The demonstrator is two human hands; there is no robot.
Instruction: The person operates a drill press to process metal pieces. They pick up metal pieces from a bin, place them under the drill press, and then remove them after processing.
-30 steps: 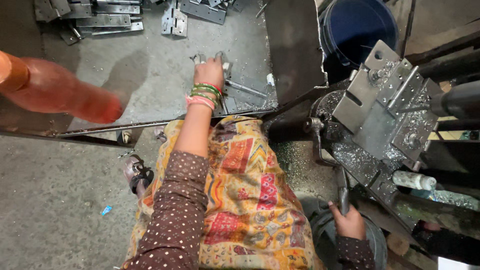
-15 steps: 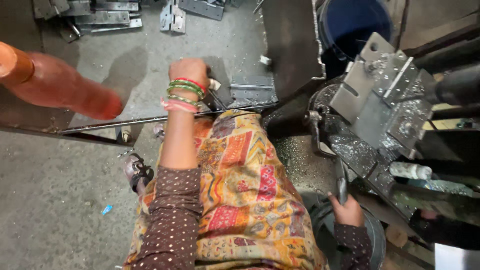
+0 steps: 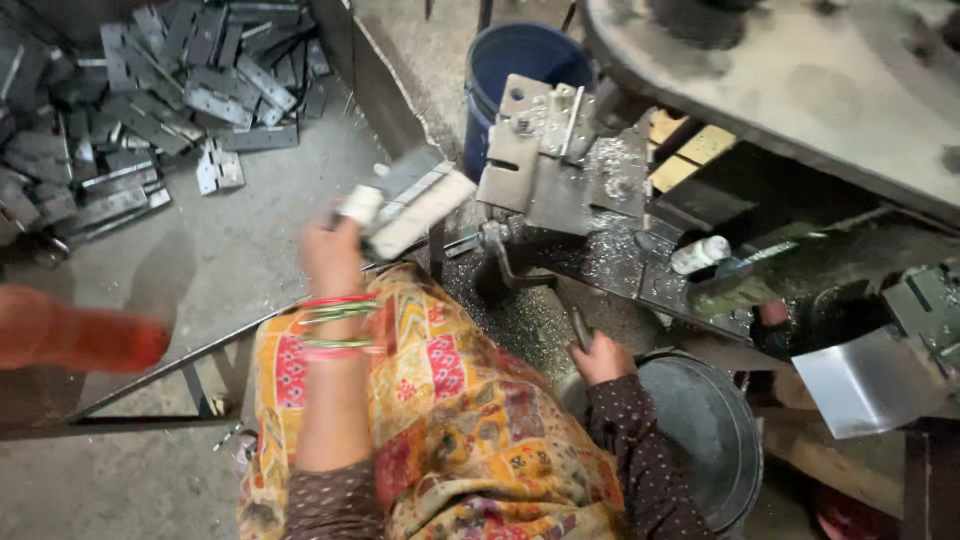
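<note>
Left hand (image 3: 333,250): raised over the lap, fingers closed around a flat metal hinge plate (image 3: 415,210), blurred, carried level toward the clamp fixture (image 3: 545,160), just short of it. Right hand (image 3: 600,358): low beside the lap, fingers wrapped on the dark lever handle (image 3: 578,325) beneath the fixture, seemingly placed there to work the clamp. Stock: pile of hinge plates (image 3: 130,90) on the grey sheet table (image 3: 230,250), within the left arm's reach. Blue bucket (image 3: 520,60) behind the fixture; round metal tub (image 3: 700,430) under the right elbow. Metal shavings (image 3: 610,240) coat the machine bed.
</note>
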